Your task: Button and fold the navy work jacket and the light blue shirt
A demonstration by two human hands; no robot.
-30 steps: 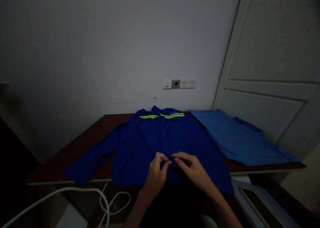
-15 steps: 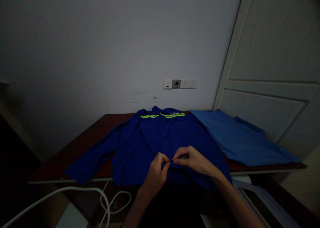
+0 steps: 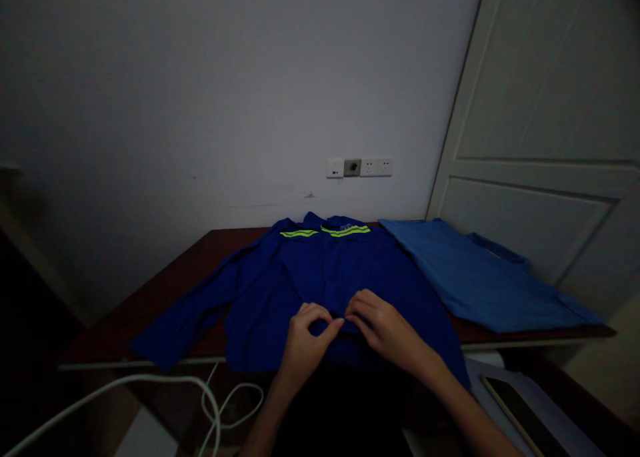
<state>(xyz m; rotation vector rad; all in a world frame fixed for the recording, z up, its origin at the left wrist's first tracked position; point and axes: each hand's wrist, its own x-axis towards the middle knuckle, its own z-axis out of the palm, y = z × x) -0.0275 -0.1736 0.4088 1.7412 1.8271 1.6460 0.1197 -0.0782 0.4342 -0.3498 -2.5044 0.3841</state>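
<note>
A dark blue work jacket (image 3: 270,297) with yellow-green reflective strips across the chest lies spread on the table, collar toward the wall. At the lower part of its front placket, my left hand (image 3: 307,340) pinches the cloth between thumb and fingers. Close beside it on the right, my right hand (image 3: 377,323) also pinches the jacket's front, the fingertips of both hands almost meeting. Whether a button sits between them is too small and dark to tell.
A lighter blue garment (image 3: 465,277) lies on the right of the dark red table (image 3: 185,257). White cables (image 3: 165,379) loop below the front edge at left. A phone-like dark slab (image 3: 520,410) rests lower right. Wall sockets (image 3: 376,168) are behind.
My left hand has turned, its thumb now stretched toward the right hand. The right hand's fingers have curled further down over the cloth. The jacket lies almost as before.
</note>
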